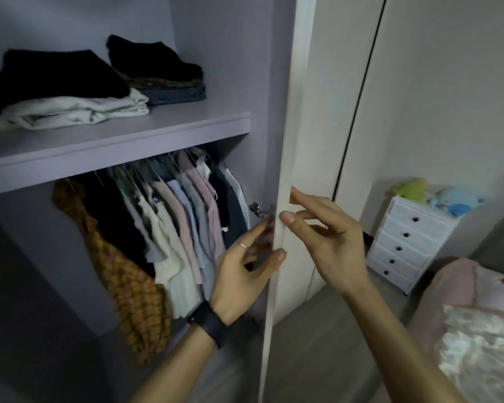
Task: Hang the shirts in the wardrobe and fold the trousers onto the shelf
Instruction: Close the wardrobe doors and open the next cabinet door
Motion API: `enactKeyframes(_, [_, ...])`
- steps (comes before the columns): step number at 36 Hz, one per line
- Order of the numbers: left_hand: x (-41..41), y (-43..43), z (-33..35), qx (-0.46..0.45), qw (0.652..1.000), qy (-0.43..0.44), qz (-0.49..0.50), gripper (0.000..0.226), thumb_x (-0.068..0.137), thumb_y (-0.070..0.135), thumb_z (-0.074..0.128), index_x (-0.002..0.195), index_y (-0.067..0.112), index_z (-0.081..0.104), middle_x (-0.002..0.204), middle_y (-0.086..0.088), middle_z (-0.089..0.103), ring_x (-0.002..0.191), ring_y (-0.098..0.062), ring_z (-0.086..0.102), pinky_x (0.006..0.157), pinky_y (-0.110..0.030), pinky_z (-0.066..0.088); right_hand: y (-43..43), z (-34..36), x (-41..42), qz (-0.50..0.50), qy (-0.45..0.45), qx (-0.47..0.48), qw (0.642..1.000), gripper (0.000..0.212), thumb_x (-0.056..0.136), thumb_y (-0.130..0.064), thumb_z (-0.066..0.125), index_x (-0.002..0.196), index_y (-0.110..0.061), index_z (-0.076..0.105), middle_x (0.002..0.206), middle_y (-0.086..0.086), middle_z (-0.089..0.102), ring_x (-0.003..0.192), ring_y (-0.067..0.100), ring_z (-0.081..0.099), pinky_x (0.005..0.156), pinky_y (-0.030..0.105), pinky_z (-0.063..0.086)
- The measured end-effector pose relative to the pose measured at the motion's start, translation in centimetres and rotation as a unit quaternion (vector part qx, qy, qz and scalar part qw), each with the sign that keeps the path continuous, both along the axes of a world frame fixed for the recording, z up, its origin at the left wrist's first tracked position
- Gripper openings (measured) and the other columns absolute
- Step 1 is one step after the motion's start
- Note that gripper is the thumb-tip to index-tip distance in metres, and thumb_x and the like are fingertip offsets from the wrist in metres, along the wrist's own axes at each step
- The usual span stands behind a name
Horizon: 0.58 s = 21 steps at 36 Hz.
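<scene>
Matt smooth shelf (157, 132); cloth shirts (186, 216); metal hinge (258, 210).

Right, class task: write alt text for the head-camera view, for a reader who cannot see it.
Two hands touch the edge of an open white wardrobe door, the left hand from its inner side, the right hand from its outer side. Inside, shirts hang beneath a shelf holding folded clothes.
</scene>
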<state>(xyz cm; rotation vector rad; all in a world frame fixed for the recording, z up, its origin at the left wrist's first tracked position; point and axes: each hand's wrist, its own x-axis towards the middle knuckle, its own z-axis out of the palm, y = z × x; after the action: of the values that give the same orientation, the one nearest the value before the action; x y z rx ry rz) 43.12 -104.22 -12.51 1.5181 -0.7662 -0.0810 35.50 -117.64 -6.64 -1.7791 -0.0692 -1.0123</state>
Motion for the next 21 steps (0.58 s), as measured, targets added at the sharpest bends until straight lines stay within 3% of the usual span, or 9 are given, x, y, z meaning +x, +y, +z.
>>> enactKeyframes(2, [0.5,1.6,0.2,-0.025,0.999,0.031,0.020,0.052,0.086,0.012,0.075,0.123,0.044,0.057,0.111,0.034,0.067,0.101,0.006,0.065,0.084,-0.011,0.049,1.0,-0.2,1.5,0.021,-0.005,-0.030,0.999,0.036,0.089,-0.012,0.075,0.125,-0.017,0.070,0.117,-0.002,0.070,0.098,0.016,0.071,0.081,0.027,0.059])
enactKeyframes(7, [2.2,5.8,0.9,-0.048,0.993,0.056,0.097,0.042,0.085,0.011,0.076,0.117,0.036,0.064,0.102,0.029,0.072,0.091,0.003,0.069,0.076,-0.013,0.052,2.9,-0.3,6.3,0.004,-0.057,-0.170,0.984,0.037,0.089,-0.013,0.077,0.126,-0.009,0.070,0.128,0.003,0.067,0.118,0.013,0.064,0.093,0.037,0.058])
enactKeyframes(12, [4.6,8.4,1.3,-0.073,0.984,0.059,0.152,0.036,0.081,0.025,0.077,0.116,0.030,0.070,0.105,0.008,0.076,0.099,-0.008,0.070,0.085,-0.024,0.056,4.5,-0.1,11.6,-0.053,-0.085,-0.254,0.962,0.046,0.094,-0.026,0.073,0.139,-0.019,0.060,0.145,0.007,0.053,0.130,0.022,0.054,0.108,0.030,0.045])
enactKeyframes(16, [5.6,9.2,1.3,-0.087,0.975,0.052,0.198,0.032,0.087,0.007,0.073,0.113,0.026,0.069,0.099,0.015,0.076,0.094,0.000,0.069,0.079,-0.013,0.051,5.1,0.2,14.4,-0.081,-0.095,-0.319,0.939,0.051,0.097,-0.032,0.068,0.144,-0.020,0.055,0.154,0.012,0.043,0.137,0.029,0.045,0.115,0.033,0.036])
enactKeyframes(19, [6.3,9.4,0.9,-0.087,0.965,0.047,0.242,0.031,0.088,0.011,0.074,0.113,0.029,0.069,0.100,0.015,0.075,0.096,-0.001,0.068,0.081,-0.016,0.053,5.5,0.0,16.2,-0.076,-0.129,-0.332,0.931,0.051,0.097,-0.032,0.069,0.144,-0.019,0.055,0.156,0.016,0.039,0.143,0.034,0.037,0.120,0.036,0.029])
enactKeyframes(21, [6.8,9.4,0.7,-0.088,0.957,0.041,0.273,0.029,0.089,0.014,0.073,0.113,0.030,0.069,0.100,0.017,0.074,0.096,0.000,0.068,0.083,-0.018,0.053,5.6,-0.3,17.6,-0.069,-0.147,-0.331,0.930,0.051,0.096,-0.033,0.070,0.143,-0.018,0.056,0.157,0.018,0.038,0.147,0.035,0.031,0.121,0.044,0.030])
